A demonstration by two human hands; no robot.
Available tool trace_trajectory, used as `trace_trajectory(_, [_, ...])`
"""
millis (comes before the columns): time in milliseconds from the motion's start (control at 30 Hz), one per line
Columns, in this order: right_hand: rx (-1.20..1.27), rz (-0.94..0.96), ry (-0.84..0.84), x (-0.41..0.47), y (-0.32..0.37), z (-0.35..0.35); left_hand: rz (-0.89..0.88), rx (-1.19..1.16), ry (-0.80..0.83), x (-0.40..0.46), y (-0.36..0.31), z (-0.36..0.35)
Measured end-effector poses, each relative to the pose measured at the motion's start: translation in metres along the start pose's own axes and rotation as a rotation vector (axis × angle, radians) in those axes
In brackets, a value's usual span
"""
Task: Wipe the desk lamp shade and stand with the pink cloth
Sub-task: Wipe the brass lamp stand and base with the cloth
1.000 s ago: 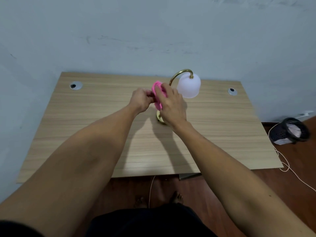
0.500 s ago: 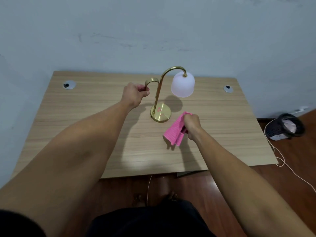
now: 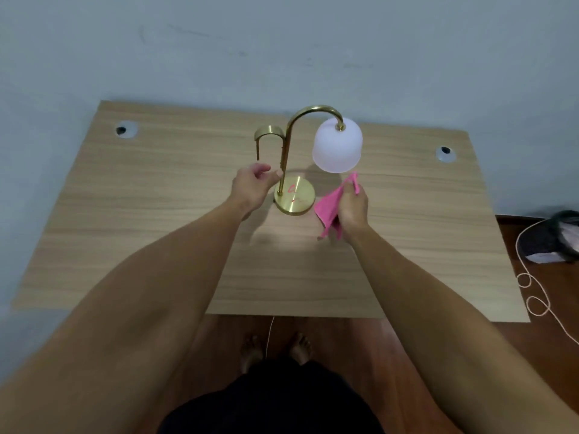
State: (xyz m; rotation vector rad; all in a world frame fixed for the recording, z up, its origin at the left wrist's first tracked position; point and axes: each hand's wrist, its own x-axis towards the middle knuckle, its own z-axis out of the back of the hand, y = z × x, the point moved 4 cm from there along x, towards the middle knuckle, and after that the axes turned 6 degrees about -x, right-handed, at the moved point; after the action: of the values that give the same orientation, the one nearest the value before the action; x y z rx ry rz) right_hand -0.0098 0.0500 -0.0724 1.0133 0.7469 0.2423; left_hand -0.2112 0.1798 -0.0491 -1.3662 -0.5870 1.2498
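A brass desk lamp stands mid-desk, with a curved stem (image 3: pixel 285 151), a round base (image 3: pixel 299 203) and a white shade (image 3: pixel 337 145) hanging on the right. A short brass hook (image 3: pixel 266 134) branches off to the left. My left hand (image 3: pixel 250 187) is low beside the stem, fingers loosely apart, thumb tip at or touching the stem. My right hand (image 3: pixel 352 206) is shut on the pink cloth (image 3: pixel 329 205), right of the base and just under the shade. The cloth's top corner nearly reaches the shade's lower rim.
The wooden desk (image 3: pixel 156 230) is pushed against a grey wall and has two cable holes (image 3: pixel 126 130) (image 3: pixel 445 154). On the floor to the right are a dark basket (image 3: pixel 557 236) and a looped cord (image 3: pixel 532 292). My bare feet show below the desk's front edge.
My left hand let go of the brass hook and dropped down beside the stem. My right hand carried the cloth from in front of the base up toward the shade.
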Motion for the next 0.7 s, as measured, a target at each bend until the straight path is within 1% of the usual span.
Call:
trace_trajectory(133, [-0.082,0.171,0.065,0.015,0.006,-0.022,-0.039,-0.004,-0.012,0.001,-0.002,-0.021])
trace_trajectory(233, [-0.092,0.250,0.173,0.023,0.006,-0.047,-0.107,0.030,-0.079,0.002,-0.009,-0.026])
trace_trajectory(300, [-0.104,0.357,0.260,0.025,0.005,-0.066,-0.161,0.086,-0.106,0.002,-0.013,-0.026])
trace_trajectory(333, [-0.188,0.422,0.309,0.027,0.002,-0.075,-0.190,0.130,-0.115,0.002,-0.016,-0.026])
trace_trajectory(367, [-0.342,0.479,0.368,0.030,-0.004,-0.084,-0.218,0.172,-0.116,0.002,-0.019,-0.026])
trace_trajectory(433, [-0.795,0.565,0.457,0.036,-0.022,-0.096,-0.270,0.224,-0.093,0.002,-0.024,-0.026])
trace_trajectory(500, [-1.247,0.782,0.445,0.038,-0.041,-0.097,-0.311,0.277,-0.061,0.003,-0.030,-0.027])
trace_trajectory(533, [-1.373,0.880,0.437,0.038,-0.048,-0.095,-0.327,0.309,-0.047,0.002,-0.032,-0.028])
trace_trajectory(600, [-1.443,0.962,0.432,0.034,-0.054,-0.088,-0.355,0.398,-0.018,0.003,-0.037,-0.029])
trace_trajectory(700, [-1.459,1.008,0.383,0.029,-0.058,-0.079,-0.361,0.513,0.027,0.007,-0.042,-0.031])
